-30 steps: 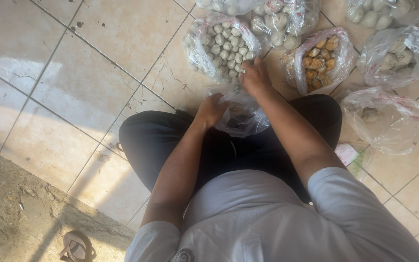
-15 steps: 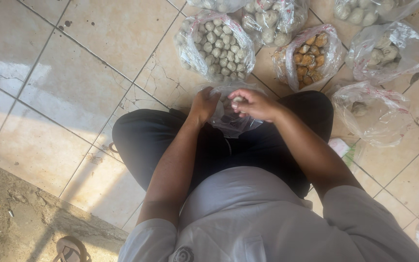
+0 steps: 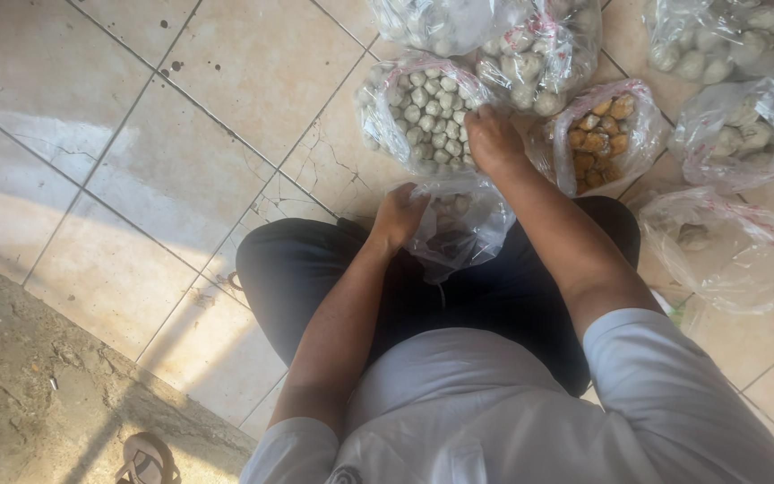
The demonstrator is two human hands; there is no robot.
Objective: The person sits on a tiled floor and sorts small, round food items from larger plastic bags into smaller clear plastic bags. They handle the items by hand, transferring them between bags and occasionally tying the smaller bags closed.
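I sit on a tiled floor with dark trousers. My left hand grips the rim of a small clear plastic bag that rests on my lap and holds a few pale balls. My right hand reaches forward with its fingers down in a big open bag of small grey-white balls. Whether the fingers hold any balls is hidden by the back of the hand.
Several more clear bags lie around: brown fried pieces to the right, larger pale balls behind, others at the far right, a nearly empty bag. A sandal lies on the rough concrete step at lower left.
My right hand left the small bag's mouth on my lap and went forward again into the big bag of small balls. The left hand kept its grip on the small bag.
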